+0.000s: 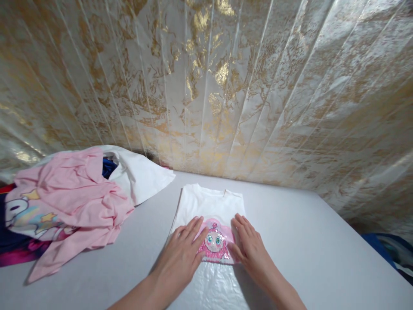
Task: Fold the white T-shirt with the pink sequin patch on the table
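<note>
A folded white T-shirt (pixel 206 203) with a pink sequinned cartoon print (pixel 215 245) lies on the white table (pixel 306 241), collar toward the wall. My left hand (pixel 182 254) rests flat on the shirt's left side, fingers stretched out beside the print. Flat on the right side lies my right hand (pixel 250 247), fingers together and extended. Neither hand holds anything. A clear plastic sheet or bag (pixel 216 286) lies just below the shirt, between my forearms.
A heap of clothes sits at the left: a pink garment (pixel 74 198) on top, a white one (pixel 138 174) behind, dark printed fabric (pixel 13 245) underneath. A gold-and-white curtain (pixel 226 86) hangs behind the table. Blue fabric (pixel 383 249) shows beyond the right edge.
</note>
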Action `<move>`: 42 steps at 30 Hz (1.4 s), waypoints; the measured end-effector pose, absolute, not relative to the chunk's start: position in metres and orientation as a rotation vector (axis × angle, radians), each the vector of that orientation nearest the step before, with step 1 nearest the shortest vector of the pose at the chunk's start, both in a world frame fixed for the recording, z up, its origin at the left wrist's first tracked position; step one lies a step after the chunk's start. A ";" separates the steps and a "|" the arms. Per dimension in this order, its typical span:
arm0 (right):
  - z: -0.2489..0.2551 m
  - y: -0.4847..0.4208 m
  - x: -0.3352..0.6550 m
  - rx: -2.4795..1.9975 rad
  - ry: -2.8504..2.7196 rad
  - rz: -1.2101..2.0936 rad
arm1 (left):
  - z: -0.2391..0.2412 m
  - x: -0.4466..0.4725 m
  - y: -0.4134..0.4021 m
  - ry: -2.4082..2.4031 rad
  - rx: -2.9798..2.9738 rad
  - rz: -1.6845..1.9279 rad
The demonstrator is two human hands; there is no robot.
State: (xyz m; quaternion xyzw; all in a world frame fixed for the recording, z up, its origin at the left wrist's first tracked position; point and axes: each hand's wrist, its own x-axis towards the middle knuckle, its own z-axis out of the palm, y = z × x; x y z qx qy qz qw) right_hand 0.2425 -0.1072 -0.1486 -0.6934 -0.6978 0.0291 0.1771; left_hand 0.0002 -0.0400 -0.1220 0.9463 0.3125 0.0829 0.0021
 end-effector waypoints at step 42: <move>-0.152 -0.070 0.214 -2.004 -1.904 -0.113 | -0.123 0.010 -0.028 0.807 2.871 0.224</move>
